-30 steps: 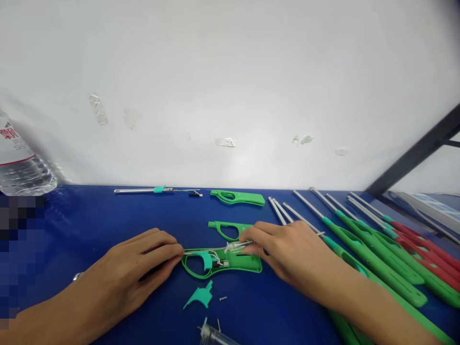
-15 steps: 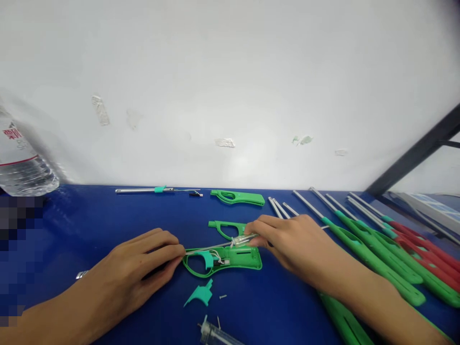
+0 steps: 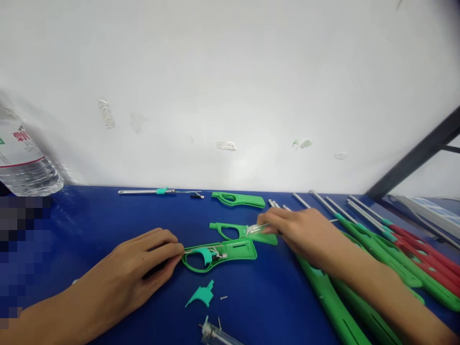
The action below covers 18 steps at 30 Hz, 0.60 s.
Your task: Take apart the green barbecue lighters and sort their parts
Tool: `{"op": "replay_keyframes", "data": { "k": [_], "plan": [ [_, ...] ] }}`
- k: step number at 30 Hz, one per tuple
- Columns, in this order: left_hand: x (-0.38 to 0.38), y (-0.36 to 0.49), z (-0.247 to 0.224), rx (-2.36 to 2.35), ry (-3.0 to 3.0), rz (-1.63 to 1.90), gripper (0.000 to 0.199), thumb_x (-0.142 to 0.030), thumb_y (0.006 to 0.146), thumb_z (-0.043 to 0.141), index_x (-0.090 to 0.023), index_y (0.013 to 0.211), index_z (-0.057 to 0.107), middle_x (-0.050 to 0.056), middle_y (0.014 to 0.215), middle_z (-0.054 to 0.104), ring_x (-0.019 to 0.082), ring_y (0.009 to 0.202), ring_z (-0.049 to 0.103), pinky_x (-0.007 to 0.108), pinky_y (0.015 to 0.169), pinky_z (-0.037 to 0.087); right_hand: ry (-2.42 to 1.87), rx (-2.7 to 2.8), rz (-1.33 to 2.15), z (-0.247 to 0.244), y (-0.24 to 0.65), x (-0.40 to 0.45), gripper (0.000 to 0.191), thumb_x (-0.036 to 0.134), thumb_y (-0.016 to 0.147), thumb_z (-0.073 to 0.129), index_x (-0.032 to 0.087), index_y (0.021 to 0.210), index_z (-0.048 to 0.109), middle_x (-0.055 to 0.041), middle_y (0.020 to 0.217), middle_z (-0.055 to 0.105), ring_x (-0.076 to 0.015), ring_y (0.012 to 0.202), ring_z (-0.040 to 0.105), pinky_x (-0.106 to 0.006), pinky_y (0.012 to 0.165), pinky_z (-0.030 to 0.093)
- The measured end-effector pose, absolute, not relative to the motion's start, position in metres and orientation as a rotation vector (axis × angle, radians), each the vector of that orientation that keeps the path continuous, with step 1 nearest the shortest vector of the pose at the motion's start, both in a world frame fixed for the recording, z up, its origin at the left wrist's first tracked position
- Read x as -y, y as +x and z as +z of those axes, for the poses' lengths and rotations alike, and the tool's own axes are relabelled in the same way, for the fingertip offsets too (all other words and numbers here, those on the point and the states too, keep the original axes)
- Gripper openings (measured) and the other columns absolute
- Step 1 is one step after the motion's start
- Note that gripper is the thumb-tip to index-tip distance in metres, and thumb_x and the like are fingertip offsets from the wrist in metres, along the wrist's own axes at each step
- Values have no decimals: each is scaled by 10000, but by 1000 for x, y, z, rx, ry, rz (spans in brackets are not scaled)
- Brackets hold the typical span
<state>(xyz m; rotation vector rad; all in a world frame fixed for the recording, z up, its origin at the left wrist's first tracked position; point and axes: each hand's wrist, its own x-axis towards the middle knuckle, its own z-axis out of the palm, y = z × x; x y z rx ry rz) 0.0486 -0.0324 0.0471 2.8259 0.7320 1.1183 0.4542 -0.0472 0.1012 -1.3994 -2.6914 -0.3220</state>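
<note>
- Green handle half point(image 3: 239, 254): lies inner side up on the blue tabletop point(image 3: 151, 321), directly in front of the person, between the two hands; a finger loop at its left, a broad hollow body at its right with a dark slot; colour bright and even, rim unbroken where visible.
- Contents of the half: a teal trigger point(image 3: 206, 256) seated beside the loop; a small black part point(image 3: 216, 257) with a pale end just right of it; white wires curving above.
- Left hand point(image 3: 147, 268): thumb and fingertips brought together at the half's left end, pinching it; whether the metal rod there is gripped too, cannot tell.
- Right hand point(image 3: 289, 230): fingers closed about a clear plastic piece point(image 3: 257, 229); the piece is blurred, transparent, with a whitish tip pointing left; held over a second green half point(image 3: 242, 232), apart from the first.
- Near the first half: a loose teal piece point(image 3: 202, 293); a small screw point(image 3: 224, 297); a clear tank point(image 3: 217, 334), cut by the lower edge.
</note>
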Motion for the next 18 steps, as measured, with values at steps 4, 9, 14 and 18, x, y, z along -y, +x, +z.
{"op": "replay_keyframes", "data": {
  "k": [4, 9, 14, 18],
  "plan": [
    [30, 42, 44, -755, 2867, 1063, 313, -303, 1376, 583, -284, 1230, 860, -33, 1134, 909, 101, 964, 921, 132, 979, 712, -1409, 2581, -369, 109, 473, 42, 361, 38, 1250, 652, 263, 1397, 893, -72, 1348, 1006, -263, 942, 977, -305, 680, 542],
    [28, 43, 41, -776, 2977, 1105, 354, -394, 1416, 530, -311, 1295, 852, -63, 1124, 911, 95, 951, 911, 171, 966, 698, -1174, 2614, -297, 104, 443, 58, 242, 197, 1344, 662, 267, 1382, 890, -27, 1248, 994, -215, 817, 925, -353, 632, 513],
    [29, 43, 40, -791, 3075, 1181, 284, -322, 1401, 571, -291, 1422, 852, -17, 1251, 910, 135, 1174, 882, 234, 1169, 655, -1002, 2636, -286, 93, 410, 76, 378, 357, 1431, 558, 233, 1322, 899, 9, 1079, 934, -175, 724, 863, -422, 568, 473],
    [34, 35, 38, -706, 3125, 1090, 240, -206, 1317, 654, -273, 1479, 818, 50, 1297, 884, 213, 1311, 819, 306, 1214, 671, -872, 2594, -280, 87, 397, 84, 453, 368, 1450, 499, 221, 1292, 897, 20, 1037, 920, -163, 710, 843, -414, 581, 518]
  ]
}}
